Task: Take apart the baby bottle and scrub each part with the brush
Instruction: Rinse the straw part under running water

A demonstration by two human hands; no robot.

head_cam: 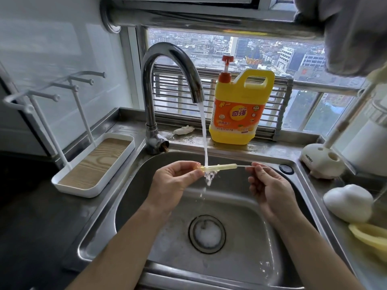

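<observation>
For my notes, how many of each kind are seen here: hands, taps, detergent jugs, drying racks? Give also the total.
Hands: 2, the left hand gripping the straw tube, the right hand pinching the thin brush
Taps: 1, the tap, running
Detergent jugs: 1, the yellow jug
Drying racks: 1, the white rack
Total: 5

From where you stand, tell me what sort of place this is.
Likely a home kitchen: a steel sink under a running faucet, a yellow dish-soap jug behind it, a drying rack alongside.
</observation>
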